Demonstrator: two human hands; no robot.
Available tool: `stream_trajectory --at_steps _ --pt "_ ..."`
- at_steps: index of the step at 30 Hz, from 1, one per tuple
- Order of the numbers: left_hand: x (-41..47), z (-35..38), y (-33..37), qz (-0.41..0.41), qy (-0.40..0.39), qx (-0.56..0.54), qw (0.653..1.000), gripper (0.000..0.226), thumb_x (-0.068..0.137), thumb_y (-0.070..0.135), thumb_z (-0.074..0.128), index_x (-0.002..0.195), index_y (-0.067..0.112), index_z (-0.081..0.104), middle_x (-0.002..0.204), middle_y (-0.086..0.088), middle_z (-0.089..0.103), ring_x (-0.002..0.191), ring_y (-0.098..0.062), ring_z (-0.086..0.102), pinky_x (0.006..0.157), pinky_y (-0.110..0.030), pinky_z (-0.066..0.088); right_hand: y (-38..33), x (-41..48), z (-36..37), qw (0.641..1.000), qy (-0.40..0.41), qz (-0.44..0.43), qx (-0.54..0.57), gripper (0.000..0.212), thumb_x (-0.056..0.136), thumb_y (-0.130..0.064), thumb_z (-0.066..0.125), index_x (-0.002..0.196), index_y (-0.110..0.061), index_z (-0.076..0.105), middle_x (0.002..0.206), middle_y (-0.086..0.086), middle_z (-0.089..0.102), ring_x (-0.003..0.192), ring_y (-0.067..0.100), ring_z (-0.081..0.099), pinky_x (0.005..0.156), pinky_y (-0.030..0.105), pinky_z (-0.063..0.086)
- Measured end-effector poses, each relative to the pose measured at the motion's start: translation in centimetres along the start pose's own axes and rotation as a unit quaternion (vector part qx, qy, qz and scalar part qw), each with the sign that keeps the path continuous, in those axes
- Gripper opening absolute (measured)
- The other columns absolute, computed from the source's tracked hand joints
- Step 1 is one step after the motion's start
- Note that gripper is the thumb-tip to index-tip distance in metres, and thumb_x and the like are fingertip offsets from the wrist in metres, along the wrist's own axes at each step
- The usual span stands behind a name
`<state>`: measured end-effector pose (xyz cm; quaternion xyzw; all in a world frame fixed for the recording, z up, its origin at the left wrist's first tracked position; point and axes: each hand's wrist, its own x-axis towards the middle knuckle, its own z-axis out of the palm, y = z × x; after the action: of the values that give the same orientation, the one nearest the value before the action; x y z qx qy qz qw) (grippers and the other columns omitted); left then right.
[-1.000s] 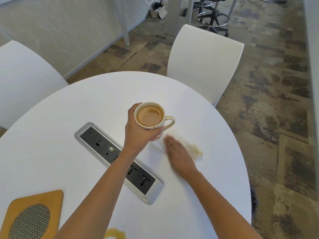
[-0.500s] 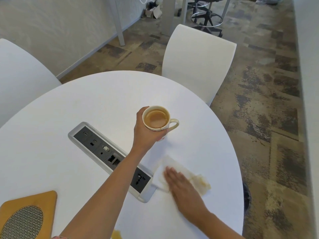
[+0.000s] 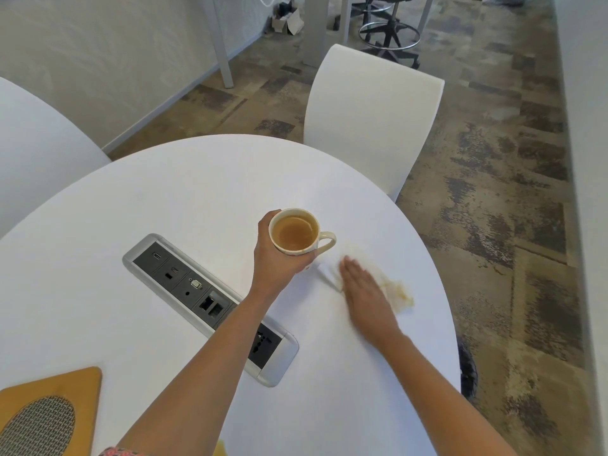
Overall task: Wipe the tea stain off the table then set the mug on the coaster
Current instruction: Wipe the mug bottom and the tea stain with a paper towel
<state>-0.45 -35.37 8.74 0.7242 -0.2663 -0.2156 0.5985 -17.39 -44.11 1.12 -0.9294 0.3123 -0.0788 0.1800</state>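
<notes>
My left hand [image 3: 276, 258] grips a cream mug [image 3: 294, 233] full of tea and holds it above the round white table [image 3: 164, 199], handle pointing right. Just right of the mug, my right hand [image 3: 362, 287] lies flat, fingers together, pressing a white tissue [image 3: 393, 289] onto the table. The tissue carries brown tea stains along its right side. A wooden coaster [image 3: 49, 409] with a grey mesh centre lies at the table's near left edge, partly cut off by the frame.
A grey power and data socket strip [image 3: 210, 304] is set into the table, running diagonally under my left forearm. White chairs stand at the far side [image 3: 371, 116] and at the left [image 3: 39, 146]. Patterned carpet lies to the right, past the table edge.
My right hand has slid the tissue back away from me and toward the mug, after a stroke toward me half a second ago. The mug stays held in my left hand.
</notes>
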Motion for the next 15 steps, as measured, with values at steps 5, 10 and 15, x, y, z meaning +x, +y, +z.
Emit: stream_trajectory --at_steps 5,10,15 --pt "0.1 0.2 -0.7 -0.008 -0.011 0.021 1.0 0.087 0.052 0.023 0.088 0.125 0.033 0.041 0.119 0.015 0.057 0.112 -0.004 0.055 0.088 -0.047 0.052 1.6 3.5 -0.7 0.996 0.016 0.081 0.015 0.051 0.097 -0.005 0.025 0.147 -0.003 0.021 0.156 0.011 0.017 0.146 0.023 0.012 0.113 0.025 0.0" --pt "0.1 0.4 -1.4 0.003 -0.024 0.026 0.999 0.089 0.052 0.022 0.089 0.127 0.029 0.041 0.122 0.013 0.057 0.113 -0.005 0.055 0.092 -0.041 0.051 2.1 4.9 -1.2 0.986 0.033 0.129 0.103 0.049 0.098 0.001 0.029 0.146 -0.005 0.026 0.156 0.009 0.022 0.145 0.019 0.015 0.114 0.024 0.004" --pt "-0.2 0.7 -1.8 0.014 -0.027 0.011 0.999 0.089 0.054 0.014 0.09 0.127 0.027 0.042 0.123 0.009 0.057 0.113 -0.006 0.055 0.091 -0.029 0.05 1.1 4.9 -4.3 0.885 0.157 0.29 0.328 0.039 0.103 -0.018 0.029 0.14 -0.013 0.041 0.14 0.007 0.049 0.13 0.025 0.042 0.104 0.027 0.028"
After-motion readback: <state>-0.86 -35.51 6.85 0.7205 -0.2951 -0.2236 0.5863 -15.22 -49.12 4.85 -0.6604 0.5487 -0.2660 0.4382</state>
